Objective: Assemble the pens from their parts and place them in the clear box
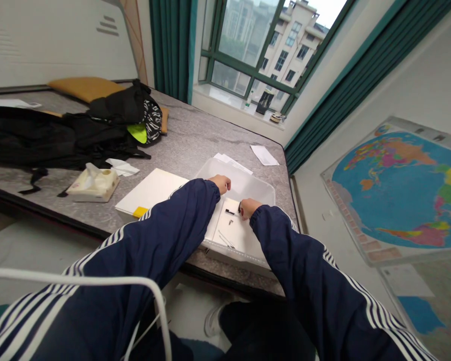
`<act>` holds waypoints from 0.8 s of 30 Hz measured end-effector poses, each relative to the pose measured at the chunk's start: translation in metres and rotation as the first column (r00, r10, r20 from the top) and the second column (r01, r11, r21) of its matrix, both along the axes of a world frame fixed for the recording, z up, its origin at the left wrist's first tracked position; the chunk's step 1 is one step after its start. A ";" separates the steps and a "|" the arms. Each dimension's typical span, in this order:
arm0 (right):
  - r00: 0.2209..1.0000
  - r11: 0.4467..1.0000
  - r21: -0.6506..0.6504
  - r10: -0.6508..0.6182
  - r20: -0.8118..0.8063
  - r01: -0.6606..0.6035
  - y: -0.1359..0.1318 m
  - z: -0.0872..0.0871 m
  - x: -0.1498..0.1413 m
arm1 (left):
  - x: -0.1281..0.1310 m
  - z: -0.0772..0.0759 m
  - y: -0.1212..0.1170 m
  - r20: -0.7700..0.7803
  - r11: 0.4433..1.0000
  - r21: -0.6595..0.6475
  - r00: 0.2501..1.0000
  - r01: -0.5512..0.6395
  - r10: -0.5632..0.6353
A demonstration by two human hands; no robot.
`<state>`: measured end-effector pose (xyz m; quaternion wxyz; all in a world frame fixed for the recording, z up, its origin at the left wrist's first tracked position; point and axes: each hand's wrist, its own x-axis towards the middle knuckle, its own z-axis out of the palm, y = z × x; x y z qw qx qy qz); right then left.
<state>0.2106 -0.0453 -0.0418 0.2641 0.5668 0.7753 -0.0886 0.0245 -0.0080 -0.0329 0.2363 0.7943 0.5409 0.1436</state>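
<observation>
My left hand (221, 183) is over the left side of a whitish translucent plastic tray (261, 189), fingers curled; whatever they might hold is hidden. Low over a white sheet or board inside the tray, my right hand (249, 207) is closed, with a small dark piece (239, 207) at its fingertips. Just left of it lies a short black part (231, 212). Tiny metallic-looking bits (230, 222) sit below that part. Nearer to me in the tray are thin pale sticks (226, 239), too small to name.
A white box (154, 188) with a yellow patch stands left of the tray, then a tissue pack (93, 184) and black bags (78, 133). Papers (265, 155) lie beyond the tray. A white tube (97, 280) crosses the lower left foreground. A wall map (398, 185) hangs at right.
</observation>
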 end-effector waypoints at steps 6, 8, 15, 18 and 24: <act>0.982 0.995 0.073 0.085 -0.167 -0.074 -0.002 0.012 -0.008 | 0.004 0.001 -0.001 -0.009 1.000 0.022 1.000 0.016 -0.016; 0.957 0.989 0.014 0.147 -0.252 -0.148 -0.003 0.013 -0.011 | 0.004 0.002 -0.001 -0.010 1.000 0.021 1.000 0.023 -0.022; 0.918 0.960 -0.154 0.166 -0.360 -0.235 -0.008 0.009 -0.017 | 0.004 0.004 -0.005 -0.017 0.999 0.015 0.999 0.046 -0.046; 0.920 0.944 -0.219 0.155 -0.361 -0.245 -0.010 0.007 -0.018 | 0.005 0.006 -0.008 -0.001 0.997 0.027 0.998 0.069 -0.069; 0.927 0.946 -0.148 0.238 -0.289 -0.289 -0.014 0.005 -0.022 | 0.006 0.008 -0.008 0.035 0.995 0.057 0.996 0.080 -0.082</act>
